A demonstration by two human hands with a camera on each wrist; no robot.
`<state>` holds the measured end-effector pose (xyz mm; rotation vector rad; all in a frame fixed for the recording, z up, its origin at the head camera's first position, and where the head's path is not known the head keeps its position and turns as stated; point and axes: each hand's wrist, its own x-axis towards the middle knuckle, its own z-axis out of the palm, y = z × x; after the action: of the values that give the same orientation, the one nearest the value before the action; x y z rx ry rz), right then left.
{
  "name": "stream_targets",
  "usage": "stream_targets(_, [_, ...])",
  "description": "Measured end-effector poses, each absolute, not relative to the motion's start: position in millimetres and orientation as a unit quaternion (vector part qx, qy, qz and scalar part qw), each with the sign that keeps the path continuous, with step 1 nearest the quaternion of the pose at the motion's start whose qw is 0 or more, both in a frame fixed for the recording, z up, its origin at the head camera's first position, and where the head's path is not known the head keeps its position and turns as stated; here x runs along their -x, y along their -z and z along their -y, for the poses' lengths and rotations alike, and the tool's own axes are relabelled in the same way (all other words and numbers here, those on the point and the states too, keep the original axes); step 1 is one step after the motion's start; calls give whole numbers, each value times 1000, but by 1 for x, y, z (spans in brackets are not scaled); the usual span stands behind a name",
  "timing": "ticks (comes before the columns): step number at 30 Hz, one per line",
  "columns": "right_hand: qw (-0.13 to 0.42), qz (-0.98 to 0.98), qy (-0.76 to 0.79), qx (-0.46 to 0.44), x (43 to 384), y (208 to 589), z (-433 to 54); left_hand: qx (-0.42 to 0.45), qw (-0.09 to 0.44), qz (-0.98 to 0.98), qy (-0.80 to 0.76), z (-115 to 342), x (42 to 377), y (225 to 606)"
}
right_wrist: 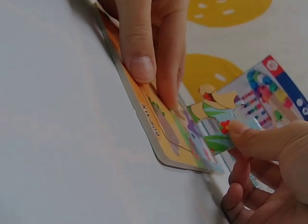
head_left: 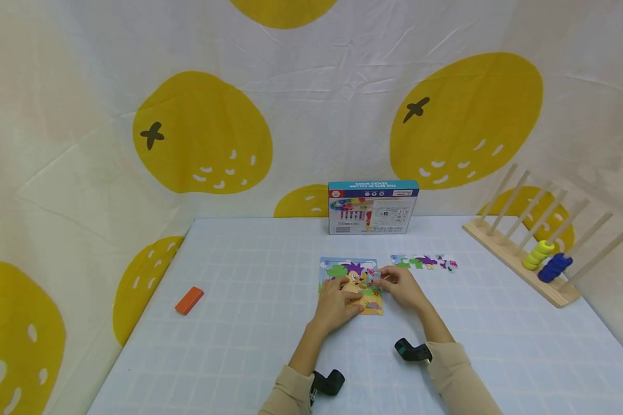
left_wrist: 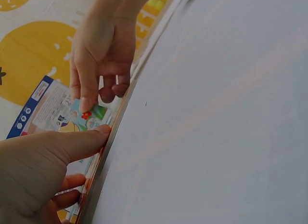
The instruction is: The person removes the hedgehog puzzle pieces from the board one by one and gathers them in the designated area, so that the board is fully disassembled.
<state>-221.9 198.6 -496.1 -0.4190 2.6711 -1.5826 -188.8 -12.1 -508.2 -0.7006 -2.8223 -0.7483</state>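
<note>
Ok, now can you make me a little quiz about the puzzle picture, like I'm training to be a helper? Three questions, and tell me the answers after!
1. True or false: the right grip is pinching a puzzle piece.

2. Which two colours are the beads on the wooden rack?
A) red and green
B) yellow and blue
C) pink and white

3. Fill in the blank: in the head view, the orange block lies to the ____ of the puzzle board.

Key: 1. True. 2. B. 3. Left.
</note>
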Motion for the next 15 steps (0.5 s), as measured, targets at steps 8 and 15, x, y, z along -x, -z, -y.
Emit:
stream_targets(8, [-20,-855,510,94,218,500,-232,229,59,935,263,12,187,507])
stream_targets(15, [-39,-874,484,28,206,489,-281,224,51,936,266,12,188,506])
